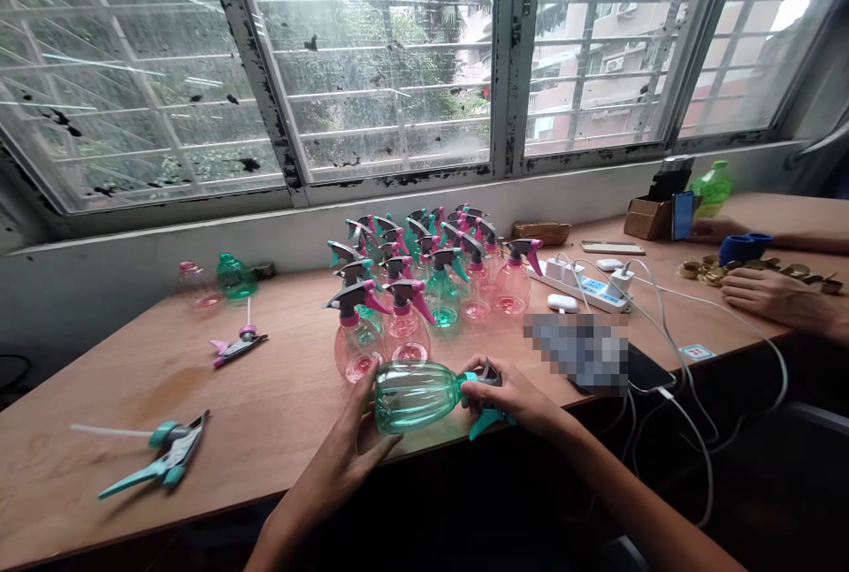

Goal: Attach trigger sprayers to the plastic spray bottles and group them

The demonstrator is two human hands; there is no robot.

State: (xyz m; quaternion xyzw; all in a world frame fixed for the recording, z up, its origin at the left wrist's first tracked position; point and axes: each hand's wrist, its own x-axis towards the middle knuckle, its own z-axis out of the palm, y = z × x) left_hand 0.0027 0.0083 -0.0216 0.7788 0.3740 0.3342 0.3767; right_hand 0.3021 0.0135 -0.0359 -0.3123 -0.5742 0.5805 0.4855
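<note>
Take the likely light, slick, ribbed green plastic bottle (416, 398) by base and teal collar (468, 377), as gripped by left hand (358, 428) and right hand (514, 392) before pink-and-green spray bottles (406, 330).

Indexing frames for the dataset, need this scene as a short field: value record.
left hand: holds green bottle near its base
right hand: on teal-and-dark sprayer head at the bottle's neck
bottle pose: roughly horizontal
fit: tightness not visible
ahead: cluster of spray bottles, pink and green
loose, left: pink sprayer head, teal sprayer head
right: power strip; another person's hand
</note>
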